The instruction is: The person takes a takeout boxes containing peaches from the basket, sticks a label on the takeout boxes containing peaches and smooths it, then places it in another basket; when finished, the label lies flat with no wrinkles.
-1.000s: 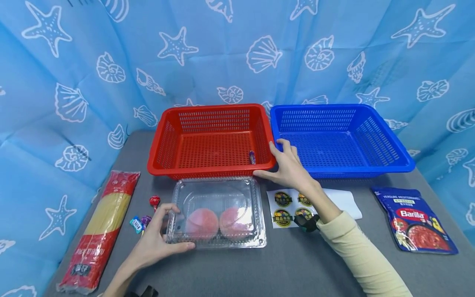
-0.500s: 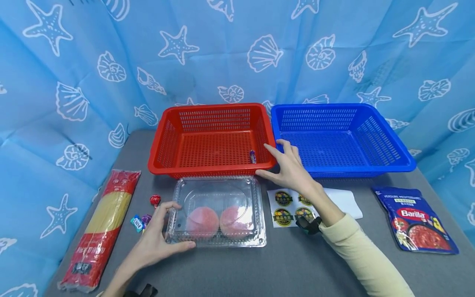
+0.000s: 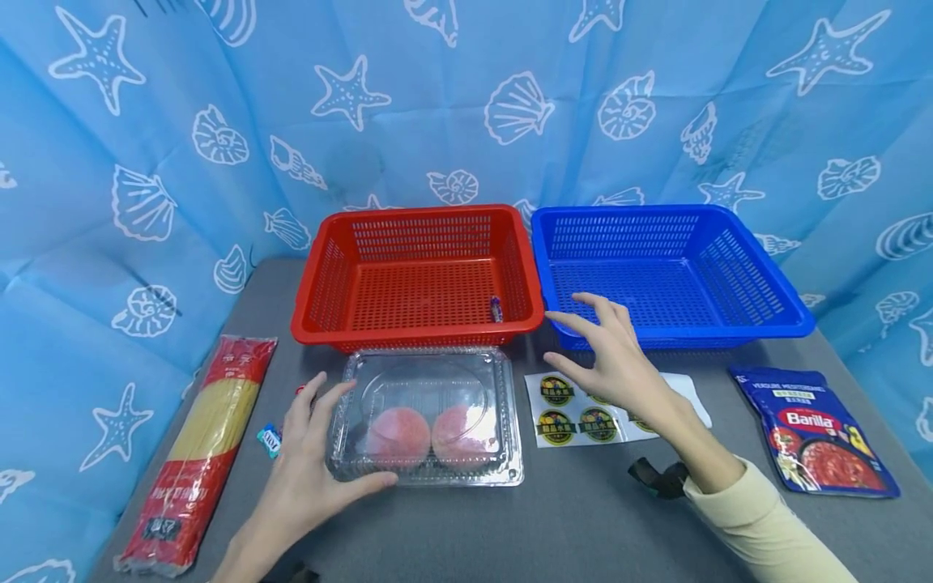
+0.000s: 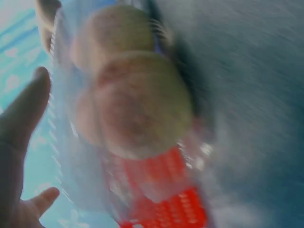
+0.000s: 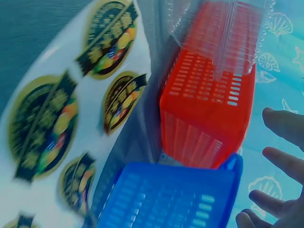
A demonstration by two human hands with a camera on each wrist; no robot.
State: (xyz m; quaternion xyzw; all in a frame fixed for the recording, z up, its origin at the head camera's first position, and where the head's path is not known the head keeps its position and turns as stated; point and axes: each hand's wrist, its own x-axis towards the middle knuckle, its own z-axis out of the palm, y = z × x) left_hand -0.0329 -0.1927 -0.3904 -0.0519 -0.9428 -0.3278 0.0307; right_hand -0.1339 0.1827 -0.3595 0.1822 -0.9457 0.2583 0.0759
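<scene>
A clear plastic clamshell box (image 3: 430, 417) with two pink peaches (image 3: 397, 437) inside lies on the grey table in front of the red basket (image 3: 419, 275). My left hand (image 3: 309, 461) rests against the box's left front corner, fingers straight, thumb along its front edge. The left wrist view shows the peaches (image 4: 137, 104) through the blurred lid. My right hand (image 3: 615, 360) hovers open above the sticker sheet (image 3: 576, 405), just in front of the blue basket (image 3: 663, 275). The right wrist view shows the stickers (image 5: 61, 109) and both baskets.
A spaghetti pack (image 3: 197, 453) lies at the left, with small wrapped candies (image 3: 270, 437) beside my left hand. A Barilla sauce pouch (image 3: 816, 429) lies at the right. A small purple item (image 3: 496, 308) sits in the red basket. A blue seashell curtain surrounds the table.
My right hand has left the red basket's front right corner and drawn back to the right, over the stickers. My left hand has straightened its fingers against the box.
</scene>
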